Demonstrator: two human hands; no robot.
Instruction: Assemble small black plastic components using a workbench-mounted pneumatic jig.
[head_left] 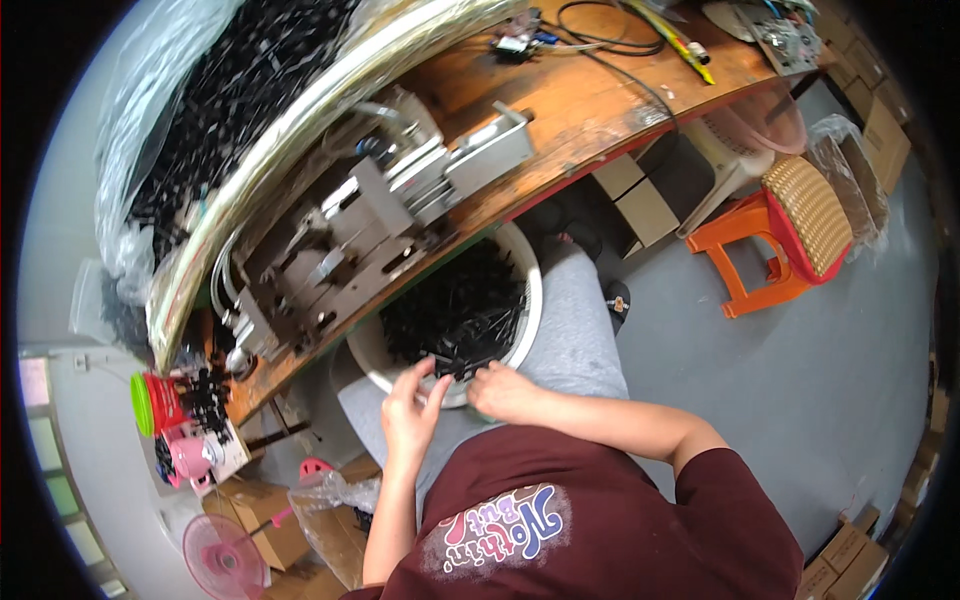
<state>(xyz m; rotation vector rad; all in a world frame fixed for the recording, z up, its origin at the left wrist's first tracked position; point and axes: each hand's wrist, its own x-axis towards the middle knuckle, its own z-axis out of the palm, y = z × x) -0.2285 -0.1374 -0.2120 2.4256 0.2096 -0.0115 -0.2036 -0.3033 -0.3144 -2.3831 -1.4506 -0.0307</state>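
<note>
On my feed I see a worn wooden workbench (580, 95) bearing a metal machine (365, 205) and, to the right, an orange stool (805, 215) on the grey floor (700, 400). The black pieces (455, 295) lie in a white tub (535, 300) just beyond both hands: the left hand (408, 412) has thumb and fingers parted, while I cannot tell whether the right hand's (505, 392) bunched fingertips grip anything. The pieces look thin, slightly shiny and jumbled.
</note>
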